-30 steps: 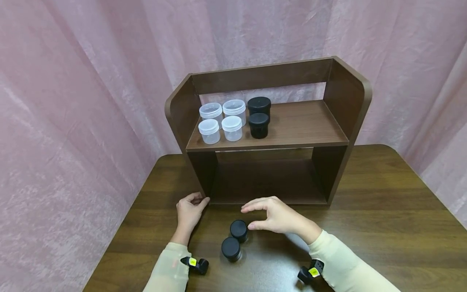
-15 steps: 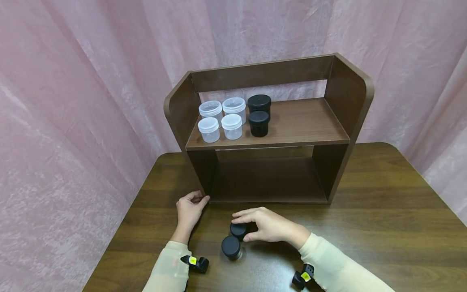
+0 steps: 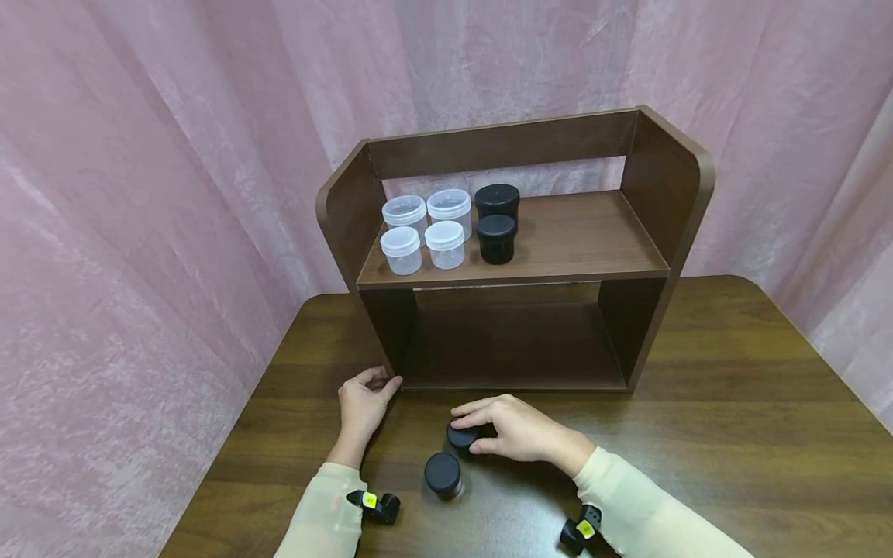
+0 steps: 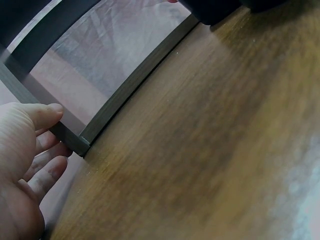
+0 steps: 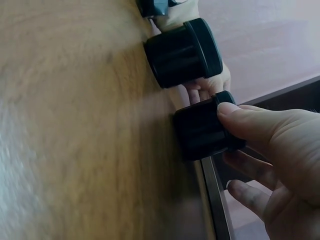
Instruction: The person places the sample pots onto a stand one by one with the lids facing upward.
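Observation:
My right hand (image 3: 522,428) pinches the lid of a small black jar (image 3: 462,435) between thumb and fingers. In the right wrist view this jar (image 5: 202,129) stands upright, close to the table. A second black jar (image 3: 443,474) with a flat black lid stands just in front of it, apart from it. My left hand (image 3: 362,403) grips the lower front corner of the brown shelf unit's left side panel (image 3: 377,333). The left wrist view has its thumb and fingers on either side of the panel edge (image 4: 70,137).
On the shelf unit's upper board (image 3: 579,232) stand several clear jars (image 3: 445,245) with white or translucent lids at the left, in two rows. Beside them are two black jars (image 3: 497,240), one behind the other. Behind the wooden table (image 3: 732,434) hangs a pink curtain (image 3: 209,155).
My right hand has come down and left onto the rear black jar and taken hold of it. That jar has shifted slightly right, away from the front one. The left hand stays put.

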A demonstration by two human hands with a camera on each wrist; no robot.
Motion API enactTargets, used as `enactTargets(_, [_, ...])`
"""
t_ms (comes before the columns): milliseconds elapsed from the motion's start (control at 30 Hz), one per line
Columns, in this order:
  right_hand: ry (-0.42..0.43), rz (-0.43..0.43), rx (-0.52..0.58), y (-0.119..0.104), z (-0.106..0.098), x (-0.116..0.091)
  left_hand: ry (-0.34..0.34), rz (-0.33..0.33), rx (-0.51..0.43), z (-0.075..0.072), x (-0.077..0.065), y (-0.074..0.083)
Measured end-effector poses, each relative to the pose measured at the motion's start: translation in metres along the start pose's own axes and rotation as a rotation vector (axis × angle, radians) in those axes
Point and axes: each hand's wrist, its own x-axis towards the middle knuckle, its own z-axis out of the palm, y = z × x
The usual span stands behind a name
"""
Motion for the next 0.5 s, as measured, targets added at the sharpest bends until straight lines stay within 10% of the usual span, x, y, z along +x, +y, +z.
enactTargets(500, [0.017,0.065,-0.025,0.01,-0.012,-0.009,0.004,0.009,0.002,0.0,-0.001,-0.001])
